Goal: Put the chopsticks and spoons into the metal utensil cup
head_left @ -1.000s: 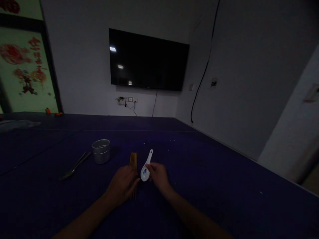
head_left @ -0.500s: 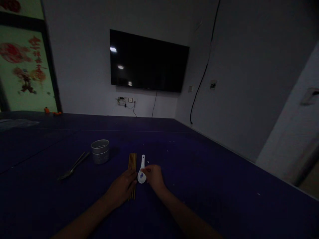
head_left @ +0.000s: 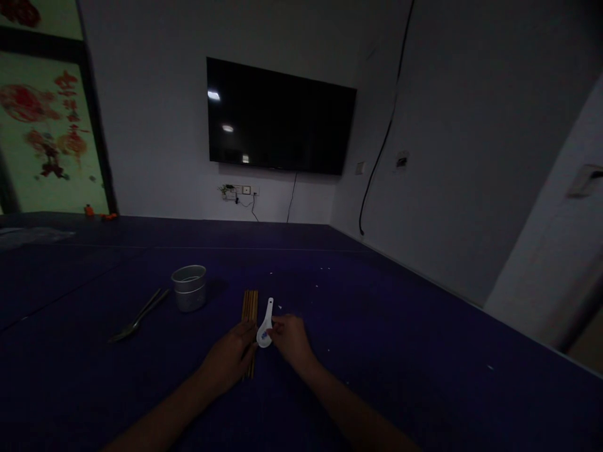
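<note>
A white soup spoon (head_left: pixel 269 312) with a blue pattern in its bowl lies just right of a row of several wooden chopsticks (head_left: pixel 250 304). My right hand (head_left: pixel 291 339) pinches the right side of this spoon, near where handle meets bowl. My left hand (head_left: pixel 232 351) lies across the chopsticks with its fingers closed around them, hiding their middle. Its fingertips come close to the spoon's bowl; whether they touch it I cannot tell. Handle hole pointing away from me, the spoon rests beside the bundle.
Left of the hands stands a grey metal cup (head_left: pixel 190 290). Further left lie metal spoons (head_left: pixel 136 322), partly overlapping. White specks dot the dark blue tabletop (head_left: pixel 386 339). Clear plastic (head_left: pixel 32 235) lies at the far left, and a television (head_left: pixel 282 116) hangs on the wall.
The white spoon has shifted slightly left and towards me, its bowl now closer to the chopsticks. My right hand's fingers have moved slightly along it. My left hand stays over the chopsticks.
</note>
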A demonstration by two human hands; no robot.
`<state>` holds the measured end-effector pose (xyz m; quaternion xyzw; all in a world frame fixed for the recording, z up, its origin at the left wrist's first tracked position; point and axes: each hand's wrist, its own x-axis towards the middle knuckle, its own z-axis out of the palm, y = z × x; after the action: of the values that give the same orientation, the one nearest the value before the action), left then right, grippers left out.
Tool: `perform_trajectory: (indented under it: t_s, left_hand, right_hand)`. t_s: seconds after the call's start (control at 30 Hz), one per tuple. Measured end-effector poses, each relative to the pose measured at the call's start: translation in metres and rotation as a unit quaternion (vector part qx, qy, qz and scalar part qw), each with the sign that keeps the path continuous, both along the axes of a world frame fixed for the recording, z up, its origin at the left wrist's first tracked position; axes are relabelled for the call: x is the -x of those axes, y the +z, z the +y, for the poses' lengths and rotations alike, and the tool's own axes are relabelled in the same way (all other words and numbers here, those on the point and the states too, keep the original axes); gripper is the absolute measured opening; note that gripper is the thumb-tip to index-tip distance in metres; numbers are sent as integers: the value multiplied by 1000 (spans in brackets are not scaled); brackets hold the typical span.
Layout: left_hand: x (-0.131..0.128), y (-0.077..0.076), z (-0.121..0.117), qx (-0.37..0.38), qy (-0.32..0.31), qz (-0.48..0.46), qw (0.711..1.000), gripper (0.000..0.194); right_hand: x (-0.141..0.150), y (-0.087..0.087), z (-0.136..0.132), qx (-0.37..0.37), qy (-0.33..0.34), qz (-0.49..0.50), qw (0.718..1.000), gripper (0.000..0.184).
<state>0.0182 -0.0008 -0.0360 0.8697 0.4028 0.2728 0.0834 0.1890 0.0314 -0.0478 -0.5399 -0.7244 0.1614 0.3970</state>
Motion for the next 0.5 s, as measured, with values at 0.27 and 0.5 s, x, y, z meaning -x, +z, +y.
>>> perform_trajectory:
  t_s: [0.27, 0.5]
  left_hand:
    - [2, 2, -1, -15, 8, 2, 1000, 36]
    - [13, 9, -1, -159, 82, -5, 984, 34]
  right_hand:
    - [0, -2, 2, -28, 3, -11, 1000, 15]
    - [-1, -1, -1, -47, -2, -20, 999, 12]
